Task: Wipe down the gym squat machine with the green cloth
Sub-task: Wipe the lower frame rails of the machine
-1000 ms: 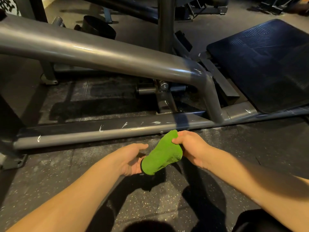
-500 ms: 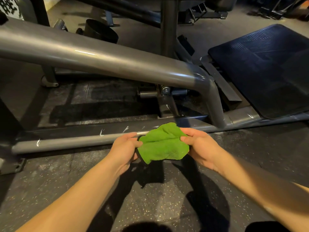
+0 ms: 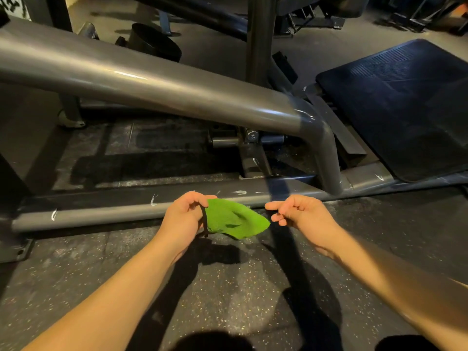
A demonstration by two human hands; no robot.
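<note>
Green cloth [image 3: 233,220]: held in the air just in front of the squat machine's lower frame rail [image 3: 101,214], which lies at the cloth's 12 o'clock; it touches no metal.
Left hand [image 3: 184,219]: at the cloth's 9 o'clock; fingers clenched round its bunched edge, beside a black cord [image 3: 203,219] on that edge.
Right hand [image 3: 301,216]: at the cloth's 3 o'clock; fingers loosely curled and apparently grasping nothing; whether a fingertip brushes the cloth's pointed corner cannot be told.
Machine: thick sloped tube [image 3: 152,87] running from 9 o'clock to the bend; dark foot plate [image 3: 405,105] at 2 o'clock; the rail's paint is chipped white in places.
Stage: probably readying the cloth; no wiping contact yet.
Risk, slip: one hand on one edge; a loose hold could drop the cloth onto the speckled rubber floor [image 3: 228,287], where it would pick up grit.
Risk, snag: the cord may catch on hardware under the tube.
Risk, poor wipe: a bunched cloth meets little surface; streaks likely.
</note>
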